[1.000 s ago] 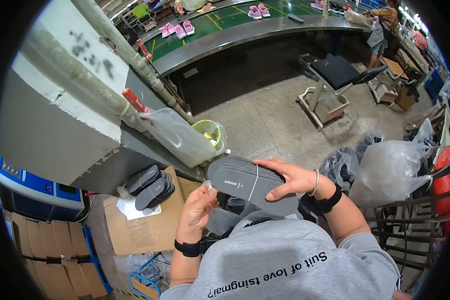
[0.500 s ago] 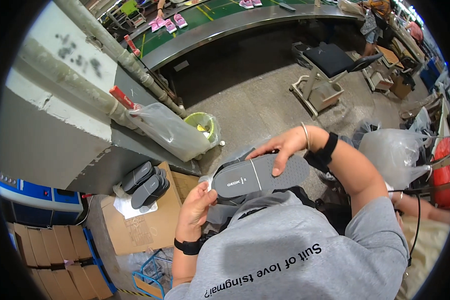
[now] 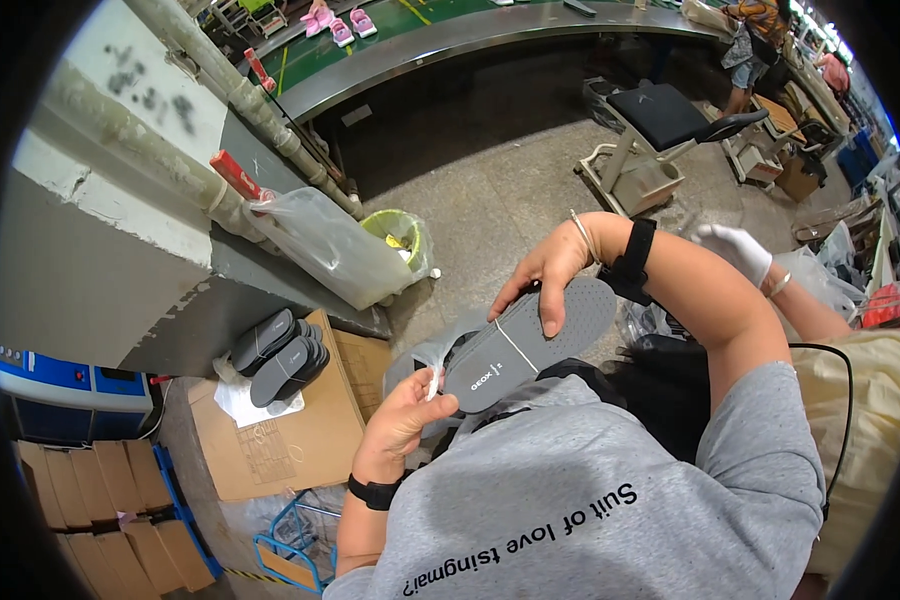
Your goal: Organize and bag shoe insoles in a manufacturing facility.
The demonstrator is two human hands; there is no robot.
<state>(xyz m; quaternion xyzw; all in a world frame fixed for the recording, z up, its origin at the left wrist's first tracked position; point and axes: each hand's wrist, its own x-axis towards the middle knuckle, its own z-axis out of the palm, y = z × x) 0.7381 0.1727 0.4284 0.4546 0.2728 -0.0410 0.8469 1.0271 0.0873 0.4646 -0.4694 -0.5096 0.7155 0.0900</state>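
Workshop floor [image 3: 480, 240]: grey and speckled, running under the bench beyond you.
Green-topped bench [image 3: 395, 42]: curves across the far side, with pink shoes [image 3: 341, 33] near its metal front edge.
Cardboard [image 3: 260, 475]: on your left, with other banded grey insoles [image 3: 288, 370] on white paper [image 3: 232, 402] by its far edge, toward the right corner.
Insole bundle [image 3: 560, 335]: in your hands, just ahead of your shirt; tilted, its perforated end up to the right, its printed end down to the left. Smooth mid-grey, rounded at both ends, pale lettering on the top face, stacked layers showing along the far-left edge.
Right hand [image 3: 550, 275]: you clamp the bundle, thumb flat on top, fingers at its far edge.
Left hand [image 3: 402, 418]: your thumb and fingers pinch a clear bag beside the printed end.
Clear bag [image 3: 433, 355]: bunched, translucent, partly behind the bundle.
Pale band [image 3: 516, 347]: thin, drawn across the bundle's middle.
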